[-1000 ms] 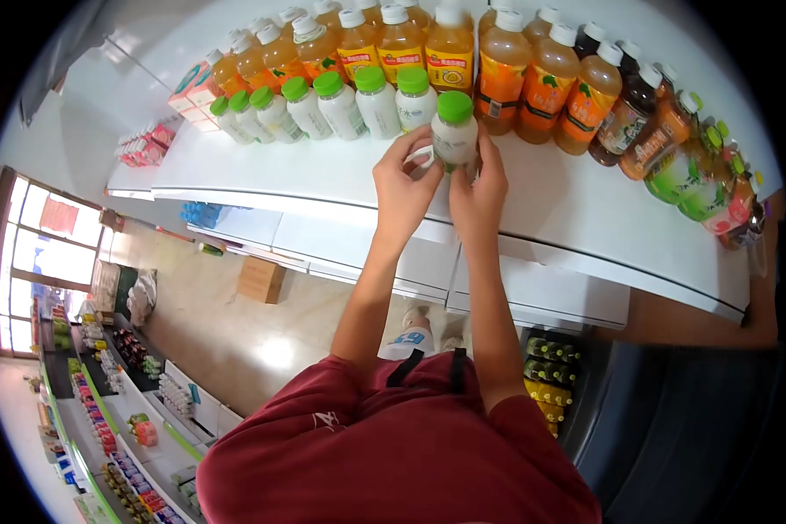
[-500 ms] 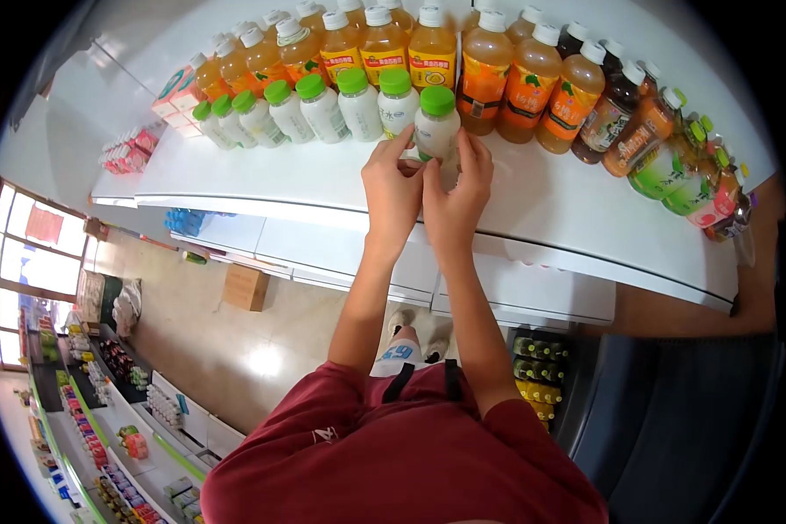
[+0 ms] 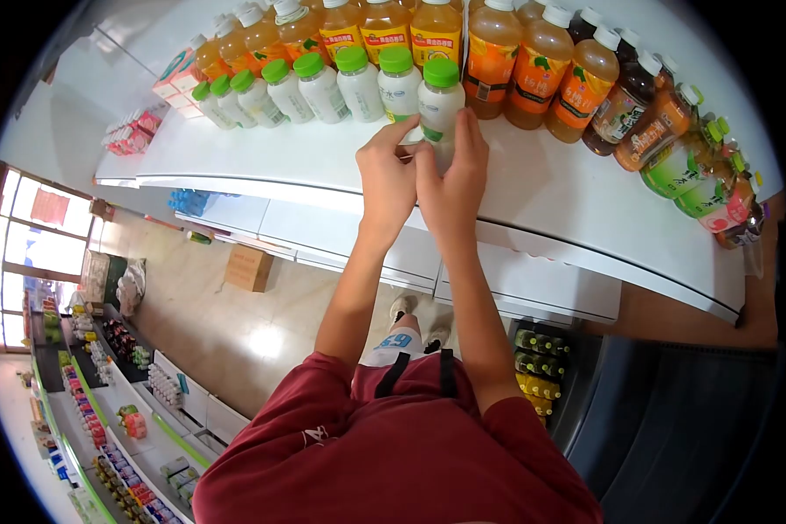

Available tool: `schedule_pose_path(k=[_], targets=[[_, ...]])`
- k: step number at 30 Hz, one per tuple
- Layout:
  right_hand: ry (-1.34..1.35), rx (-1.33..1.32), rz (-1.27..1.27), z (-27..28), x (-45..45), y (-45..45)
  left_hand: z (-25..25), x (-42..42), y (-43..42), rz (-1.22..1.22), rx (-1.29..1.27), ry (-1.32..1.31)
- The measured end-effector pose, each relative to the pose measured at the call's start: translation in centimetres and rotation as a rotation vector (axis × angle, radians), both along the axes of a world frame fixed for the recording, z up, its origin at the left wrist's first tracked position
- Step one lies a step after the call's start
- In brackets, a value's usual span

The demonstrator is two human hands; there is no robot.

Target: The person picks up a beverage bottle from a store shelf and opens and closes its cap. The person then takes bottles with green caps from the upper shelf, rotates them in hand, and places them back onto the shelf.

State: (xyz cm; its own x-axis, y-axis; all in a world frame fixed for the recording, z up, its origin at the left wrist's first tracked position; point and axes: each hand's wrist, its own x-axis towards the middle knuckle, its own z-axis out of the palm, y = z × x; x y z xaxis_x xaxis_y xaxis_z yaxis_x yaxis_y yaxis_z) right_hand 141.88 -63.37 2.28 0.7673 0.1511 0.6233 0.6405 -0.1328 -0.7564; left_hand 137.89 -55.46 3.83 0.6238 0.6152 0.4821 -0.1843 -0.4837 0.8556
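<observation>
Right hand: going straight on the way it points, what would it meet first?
The right hand would probably meet the nearest orange-labelled bottle, passing beside the end green-capped bottle; depth is unclear.

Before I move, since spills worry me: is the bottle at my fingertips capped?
Capped: a green cap tops the white bottle; how tightly, I cannot tell.

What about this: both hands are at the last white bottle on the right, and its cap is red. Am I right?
Nearly! The head view shows the cap on that white bottle is green, not red. The left hand and right hand are indeed at it.
</observation>
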Motion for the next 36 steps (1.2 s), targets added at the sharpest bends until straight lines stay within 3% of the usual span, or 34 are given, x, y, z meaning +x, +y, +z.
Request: schedule_pose_path(k=[6,19,25,31,34,36], targets=[[0.092,0.072,0.020,0.6,-0.3,-0.2,0.4,-0.3,-0.4,-0.001,-0.031,0.129],[0.173,0.073,0.141,0.7,-0.2,-0.1,0.4,0.0,-0.1,-0.078,0.109,0.066],[0.063,-0.094,-0.021,1.1,-0.7,-0.3,0.0,0.0,0.1,-0.026,0.223,0.032],[0.111,-0.076,0.092,0.8,-0.2,-0.3,0.1,-0.3,-0.1,-0.006,0.196,0.080],[0.064,0.010,0.099,-0.1,0.0,0.2,0.2,-0.4,-0.2,0.028,0.236,0.033],[-0.109,0.089,0.006,0.1,-0.5,0.3,0.3,-0.5,0.0,-0.047,0.152,-0.036]])
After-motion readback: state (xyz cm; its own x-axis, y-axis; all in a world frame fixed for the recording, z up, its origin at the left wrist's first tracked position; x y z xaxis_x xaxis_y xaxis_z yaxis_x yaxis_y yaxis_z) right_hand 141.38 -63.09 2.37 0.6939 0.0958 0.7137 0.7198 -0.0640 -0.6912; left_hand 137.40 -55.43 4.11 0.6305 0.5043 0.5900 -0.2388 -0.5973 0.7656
